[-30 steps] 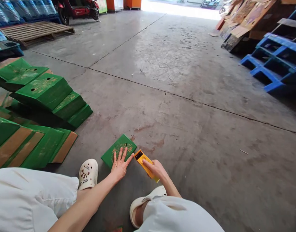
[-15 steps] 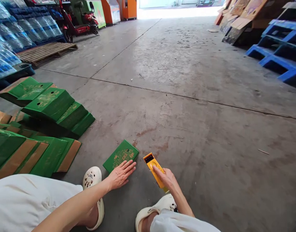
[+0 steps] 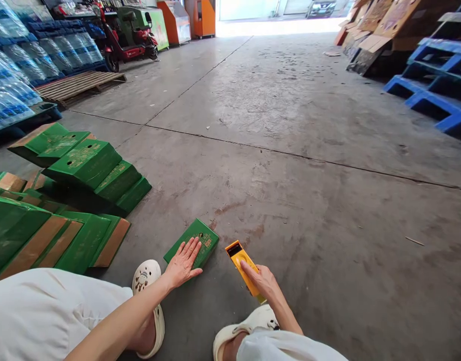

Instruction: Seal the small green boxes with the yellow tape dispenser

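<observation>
Person's left hand lies flat on green box, fingers straight, slightly spread; right hand grips yellow tool, fingers wrapped around it.

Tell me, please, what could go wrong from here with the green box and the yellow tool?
The green box lies on bare floor with only the left hand flat over it, so it might slide if pushed sideways.
The right hand holds the yellow tool near the right shoe; if dropped, it could hit the foot.
</observation>
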`<state>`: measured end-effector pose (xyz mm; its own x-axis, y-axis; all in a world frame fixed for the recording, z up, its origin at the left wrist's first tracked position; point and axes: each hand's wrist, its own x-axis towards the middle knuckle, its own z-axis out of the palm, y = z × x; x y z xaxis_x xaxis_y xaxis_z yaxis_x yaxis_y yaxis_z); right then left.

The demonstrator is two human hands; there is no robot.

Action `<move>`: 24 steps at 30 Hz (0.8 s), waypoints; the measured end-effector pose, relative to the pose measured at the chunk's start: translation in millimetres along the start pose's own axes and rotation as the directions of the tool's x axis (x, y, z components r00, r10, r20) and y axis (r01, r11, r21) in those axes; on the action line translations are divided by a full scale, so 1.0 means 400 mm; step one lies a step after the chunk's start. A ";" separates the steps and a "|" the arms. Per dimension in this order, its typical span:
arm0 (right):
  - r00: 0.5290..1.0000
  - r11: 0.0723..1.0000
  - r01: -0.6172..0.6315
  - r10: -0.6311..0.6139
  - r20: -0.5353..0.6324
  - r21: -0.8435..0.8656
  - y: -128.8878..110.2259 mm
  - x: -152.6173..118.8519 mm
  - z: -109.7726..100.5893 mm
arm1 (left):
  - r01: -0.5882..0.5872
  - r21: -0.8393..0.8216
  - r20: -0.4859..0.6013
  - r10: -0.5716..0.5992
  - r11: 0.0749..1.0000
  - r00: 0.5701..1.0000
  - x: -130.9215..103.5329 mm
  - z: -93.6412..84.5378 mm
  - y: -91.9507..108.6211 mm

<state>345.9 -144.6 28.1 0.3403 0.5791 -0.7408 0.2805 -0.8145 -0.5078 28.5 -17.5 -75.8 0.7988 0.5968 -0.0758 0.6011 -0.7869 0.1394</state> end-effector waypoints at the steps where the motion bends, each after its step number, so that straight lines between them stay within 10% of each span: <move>1: 1.000 1.000 0.007 -0.007 0.002 0.002 0.001 0.001 0.001 | 0.016 0.006 -0.013 -0.016 1.000 1.000 -0.023 0.006 -0.006; 8: 0.999 1.000 0.018 -0.017 0.043 -0.011 -0.008 -0.009 0.008 | 0.294 -0.043 0.076 -0.290 0.955 0.954 0.029 -0.026 -0.034; 15: 1.000 0.999 0.001 -0.001 0.021 0.033 -0.003 -0.004 0.012 | 0.610 -0.312 0.389 -0.488 0.729 0.782 0.182 -0.091 -0.090; 24: 0.998 1.000 0.000 -0.002 0.068 0.029 -0.012 -0.006 0.013 | 0.672 -0.459 0.452 -0.498 0.581 0.740 0.149 -0.068 -0.153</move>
<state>339.2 -142.2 30.1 0.2780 0.5769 -0.7680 0.2547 -0.8152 -0.5201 38.6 70.4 -61.8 0.3020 0.7626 -0.5721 0.8754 0.0158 0.4831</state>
